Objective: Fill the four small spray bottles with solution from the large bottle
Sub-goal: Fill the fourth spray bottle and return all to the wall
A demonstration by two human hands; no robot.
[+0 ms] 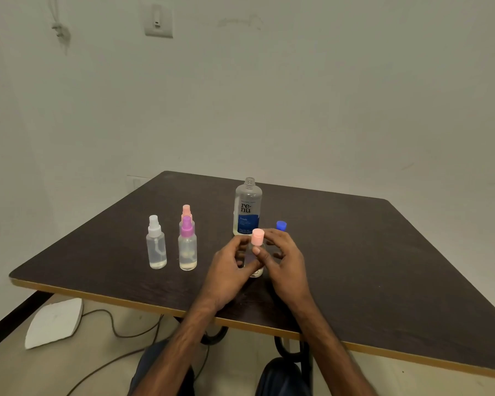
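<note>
A small clear spray bottle with a pale pink cap point(257, 237) stands on the dark table point(369, 252) between my hands. My left hand point(229, 270) curls round its body from the left. My right hand point(283, 261) is at its neck, thumb just under the cap. Behind it stands the large clear bottle point(247, 208) with a blue label, its neck uncapped. Its blue cap point(281, 225) lies to the right. Three more small bottles stand to the left: a white-topped one point(155, 244), a purple-topped one point(187, 247) and a peach-topped one point(186, 212) behind it.
The table's front edge point(126, 300) runs close to my forearms. Below it are the metal table legs, cables on the floor and a white object point(55, 322) at the left. A wall with a switch plate point(158, 21) stands behind the table.
</note>
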